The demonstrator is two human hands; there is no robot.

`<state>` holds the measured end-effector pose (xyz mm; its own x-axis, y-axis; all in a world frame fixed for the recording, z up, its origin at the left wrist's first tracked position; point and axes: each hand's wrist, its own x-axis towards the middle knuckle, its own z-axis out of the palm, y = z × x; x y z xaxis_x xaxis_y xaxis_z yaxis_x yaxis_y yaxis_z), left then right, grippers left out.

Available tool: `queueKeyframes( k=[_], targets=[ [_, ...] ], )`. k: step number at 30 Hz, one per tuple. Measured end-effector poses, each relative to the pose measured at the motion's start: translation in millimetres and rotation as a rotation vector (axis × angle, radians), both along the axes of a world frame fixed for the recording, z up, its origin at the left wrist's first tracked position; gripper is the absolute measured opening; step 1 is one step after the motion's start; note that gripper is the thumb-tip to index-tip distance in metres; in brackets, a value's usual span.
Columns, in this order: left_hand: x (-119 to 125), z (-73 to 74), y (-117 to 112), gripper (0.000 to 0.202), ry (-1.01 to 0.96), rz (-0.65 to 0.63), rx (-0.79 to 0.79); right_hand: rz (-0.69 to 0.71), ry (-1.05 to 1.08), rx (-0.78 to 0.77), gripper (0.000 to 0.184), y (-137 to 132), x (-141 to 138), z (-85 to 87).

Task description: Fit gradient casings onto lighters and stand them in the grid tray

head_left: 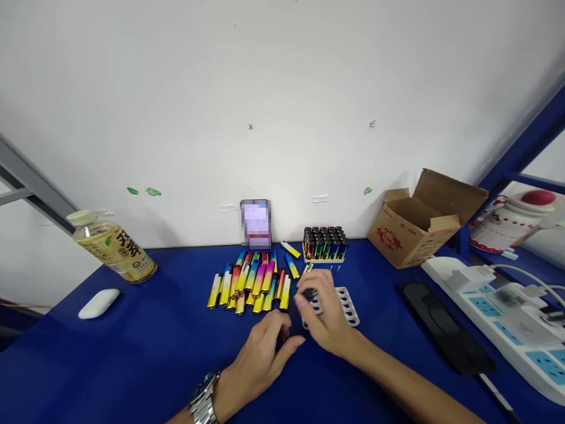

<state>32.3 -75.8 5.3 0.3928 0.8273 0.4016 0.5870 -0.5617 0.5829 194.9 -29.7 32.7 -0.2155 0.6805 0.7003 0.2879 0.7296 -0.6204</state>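
A pile of several rainbow-coloured lighters (251, 282) lies on the blue table (145, 353). My right hand (324, 315) pinches one lighter (309, 292) by its black top, above a white slotted tray (348, 303). My left hand (265, 353), with a watch on the wrist, rests on the table just left of it, its fingers curled near a small dark part I cannot make out. Behind them stands a filled tray of upright lighters (324, 242) with black tops.
A tea bottle (115, 247) and a white oval case (99, 302) are at the left. A phone (256, 224) leans on the wall. An open cardboard box (419, 221), a black flat object (445, 330) and a power strip (503, 318) lie at the right.
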Motion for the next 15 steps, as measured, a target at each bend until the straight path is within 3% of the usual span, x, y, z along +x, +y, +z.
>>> queueKeyframes(
  k=[3,6,10,15],
  targets=[
    [0.5,6.5,-0.9,0.015,0.041,-0.015,-0.074,-0.031,0.402,-0.186,0.01,17.1,6.0,-2.7],
    [1.5,11.4,-1.6,0.019,0.081,-0.039,-0.122,-0.024,0.655,-0.41,0.022,36.9,13.6,-6.7],
    [2.4,11.6,-1.0,0.023,0.109,-0.045,-0.147,0.034,0.719,-0.778,0.046,49.1,17.5,-13.5],
    [3.1,11.0,0.0,0.026,0.121,-0.047,-0.14,-0.007,0.746,-0.901,0.038,47.1,15.2,-15.6]
  ],
)
